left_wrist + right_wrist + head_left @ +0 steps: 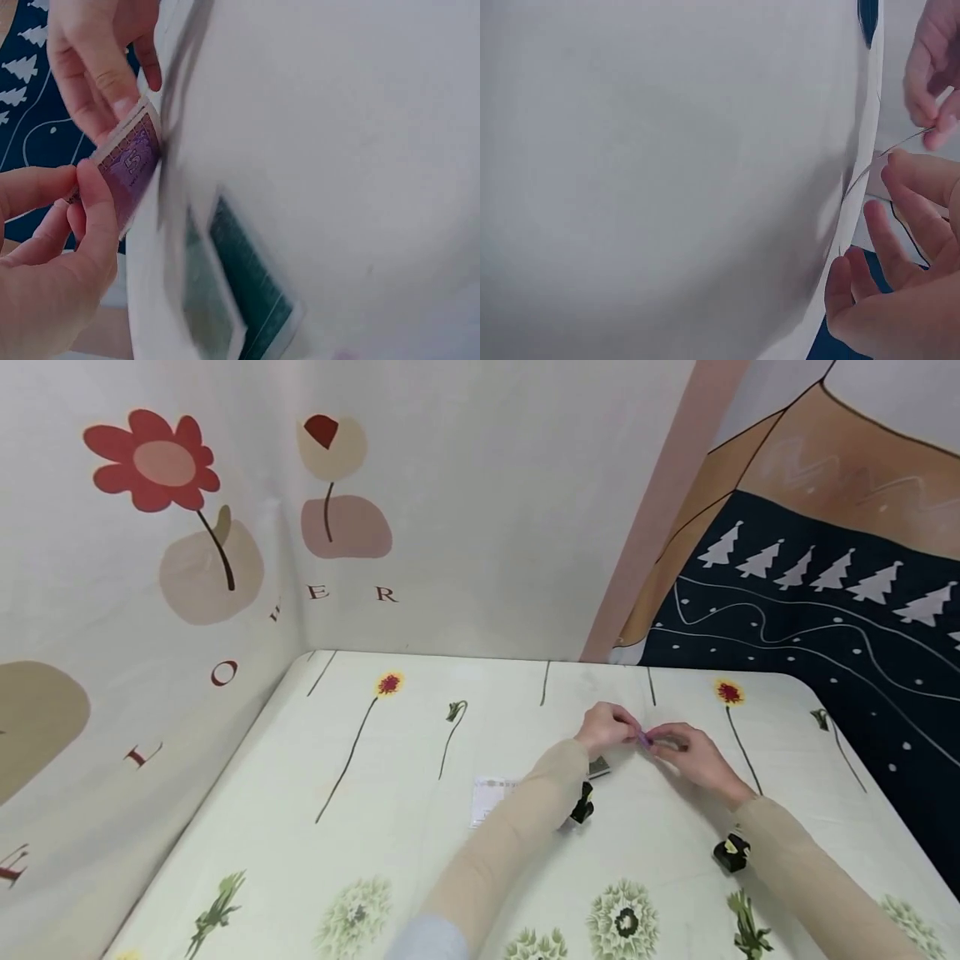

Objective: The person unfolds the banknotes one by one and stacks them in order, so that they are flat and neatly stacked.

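A small, thin purple card [133, 165], with a pale border and a printed 5, is held up between both hands. My left hand [603, 728] pinches its near edge between thumb and fingertips. At the card's other edge, my right hand [693, 756] has its thumb and finger gripping it, while the remaining fingers spread loosely in the right wrist view. Below the hands, a dark green card [255, 277] lies on the table with a paler green card [206, 292] overlapping beside it, both blurred. From the right wrist, the purple card shows edge-on as a thin line.
A whitish printed rectangle [489, 800] lies left of my left forearm and is partly hidden by it. Flower prints cover the white tablecloth [420, 843]. Patterned hangings [480, 527] stand behind the table. Dark camera mounts [731, 853] sit at both wrists.
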